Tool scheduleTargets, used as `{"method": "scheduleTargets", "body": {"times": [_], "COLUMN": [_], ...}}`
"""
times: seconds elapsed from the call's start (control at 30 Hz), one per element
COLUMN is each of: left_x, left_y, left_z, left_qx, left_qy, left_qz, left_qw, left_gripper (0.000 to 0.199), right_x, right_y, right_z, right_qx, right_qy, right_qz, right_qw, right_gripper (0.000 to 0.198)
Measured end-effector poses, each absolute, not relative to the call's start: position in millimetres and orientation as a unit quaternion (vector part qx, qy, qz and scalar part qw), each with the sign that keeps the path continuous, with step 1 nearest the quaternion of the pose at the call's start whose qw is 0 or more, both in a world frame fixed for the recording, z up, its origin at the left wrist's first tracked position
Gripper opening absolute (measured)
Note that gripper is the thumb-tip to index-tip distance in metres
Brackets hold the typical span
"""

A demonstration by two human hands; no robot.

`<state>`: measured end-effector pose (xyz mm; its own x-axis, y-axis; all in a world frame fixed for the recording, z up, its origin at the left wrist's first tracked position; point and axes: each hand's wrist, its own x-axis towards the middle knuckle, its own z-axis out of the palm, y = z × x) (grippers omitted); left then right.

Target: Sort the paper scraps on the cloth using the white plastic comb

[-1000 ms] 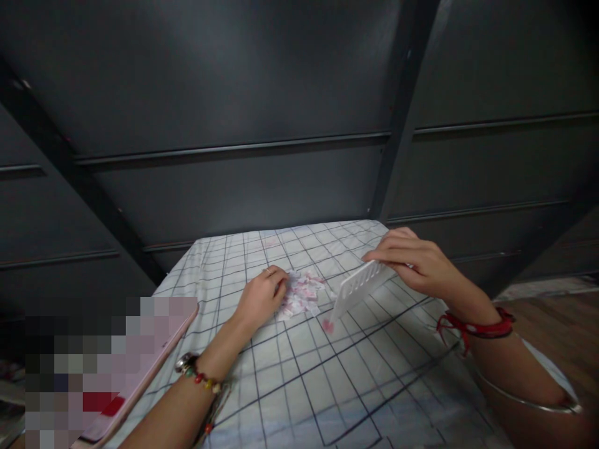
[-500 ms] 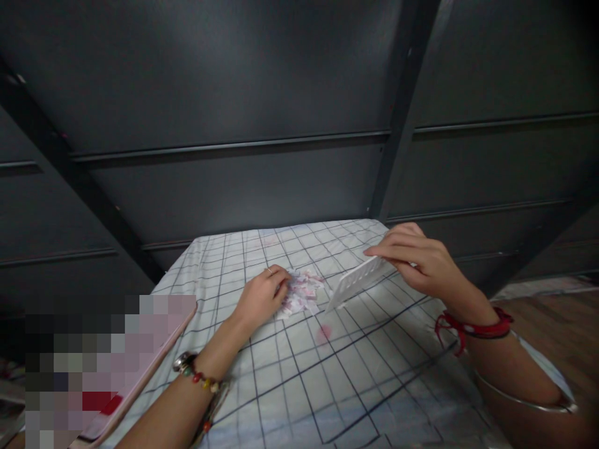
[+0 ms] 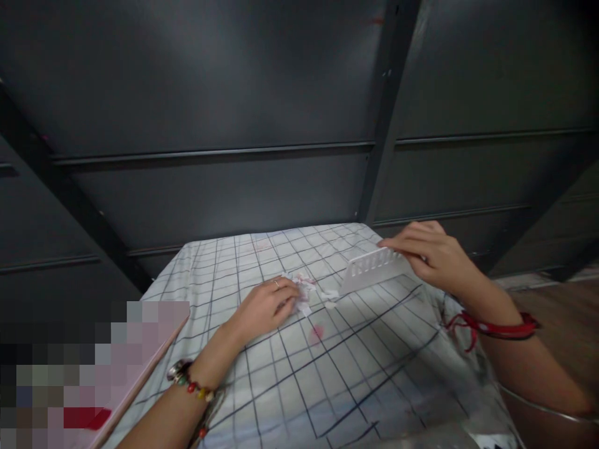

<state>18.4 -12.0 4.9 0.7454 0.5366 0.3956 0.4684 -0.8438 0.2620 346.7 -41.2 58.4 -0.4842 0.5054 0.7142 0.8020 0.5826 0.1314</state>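
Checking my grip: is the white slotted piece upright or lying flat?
Roughly upright: the white slotted piece has its slots along the top and plain face below, the right hand holding its upper corner.

My left hand (image 3: pixel 267 307) is sporting a ring (image 3: pixel 276 284) and multicoloured beaded bracelet (image 3: pixel 191 387), my right arm (image 3: pixel 496 299) a red cord bracelet (image 3: pixel 503 328) and silvery bangle (image 3: pixel 538 404).

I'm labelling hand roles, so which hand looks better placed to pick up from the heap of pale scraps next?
Probably the left hand: it partly covers the pale scraps, while the right hand is farther off and grips the white slotted piece.
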Motion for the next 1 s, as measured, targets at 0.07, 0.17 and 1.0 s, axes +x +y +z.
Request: {"method": "scheduleTargets", "body": {"times": [0.07,0.17,1.0], "left_x": [20.8,23.2,14.9], "left_y": [-15.1,-17.7,-21.9], "left_z": [6.4,7.8,3.1], "left_qx": [0.944,0.953,0.967], "left_qy": [0.231,0.204,0.158], "left_qz": [0.223,0.211,0.186], "left_qw": [0.077,0.075,0.076], "left_gripper": [0.023,0.023,0.018], "right_x": [342.4,338.1,294.4], "right_y": [-51.2,-66.3,-180.4], "right_z": [58.2,57.0,35.5], "right_qx": [-0.385,-0.375,-0.498], "right_qy": [-0.839,-0.845,-0.758], "right_qz": [-0.242,-0.255,-0.367], "right_qw": [0.299,0.283,0.208], "right_gripper": [0.037,0.039,0.032]}}
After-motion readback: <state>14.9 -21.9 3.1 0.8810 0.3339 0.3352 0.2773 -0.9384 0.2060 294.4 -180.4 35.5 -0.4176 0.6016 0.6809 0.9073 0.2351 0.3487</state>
